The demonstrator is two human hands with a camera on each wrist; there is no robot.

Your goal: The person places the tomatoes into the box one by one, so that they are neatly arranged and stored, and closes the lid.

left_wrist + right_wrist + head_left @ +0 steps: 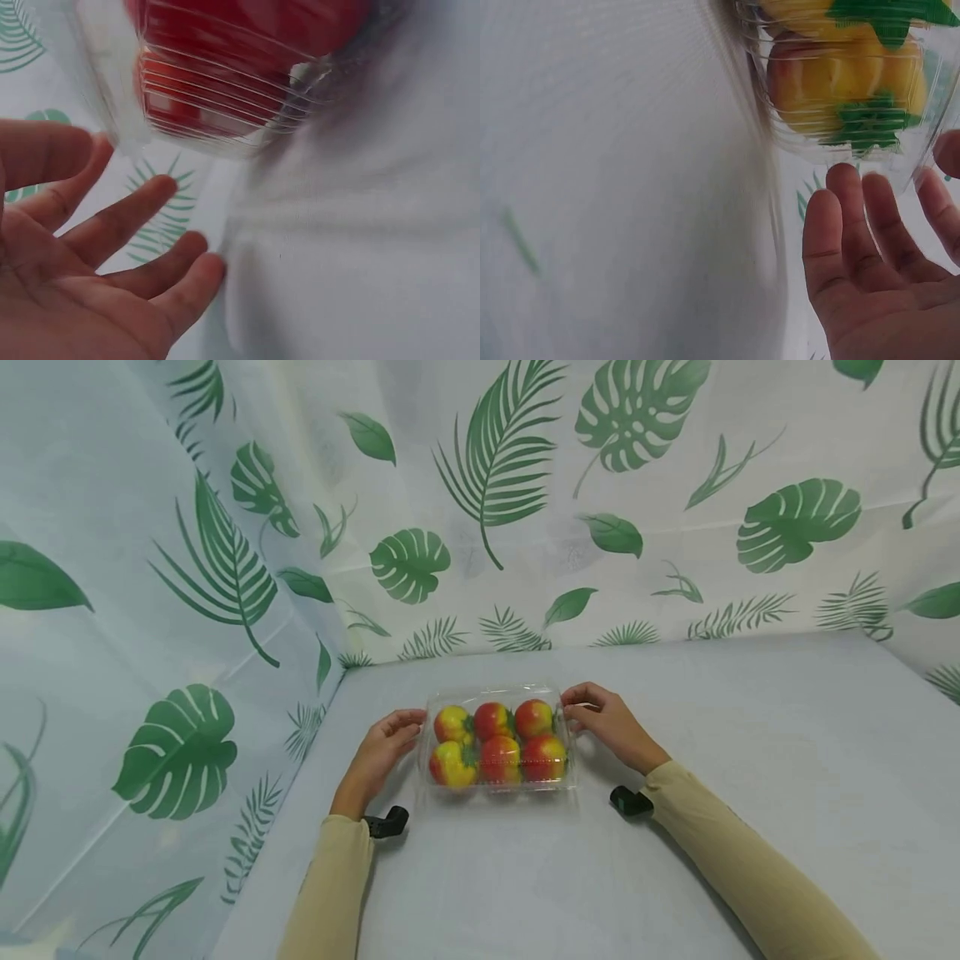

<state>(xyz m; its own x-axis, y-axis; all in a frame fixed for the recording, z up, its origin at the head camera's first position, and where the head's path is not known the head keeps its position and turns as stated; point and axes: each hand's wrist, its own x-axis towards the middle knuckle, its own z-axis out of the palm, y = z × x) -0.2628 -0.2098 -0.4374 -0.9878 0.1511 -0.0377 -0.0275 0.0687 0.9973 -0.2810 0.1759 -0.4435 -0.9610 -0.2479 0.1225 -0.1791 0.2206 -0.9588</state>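
A clear plastic clamshell box point(498, 787) sits on the table, holding several red-and-yellow round fruits point(501, 756) with green leaf-like pieces. Its lid looks closed over them. At its left edge is my left hand point(384, 745), its fingers spread and loosely bent beside the box wall. In the left wrist view, the thumb and index fingertip are close to the rim; contact is unclear. My right hand point(611, 722) is at the opposite edge, fingers relaxed. The right wrist view shows its thumb point(948, 154) and index fingertip near the rim, and the other fingertips just beside the wall.
A pale cloth covers the table point(517, 885). Leaf-printed curtains point(525, 527) rise behind it and along the left side. Small black devices are worn at the left wrist point(387, 822) and right wrist point(630, 802), by the beige sleeves.
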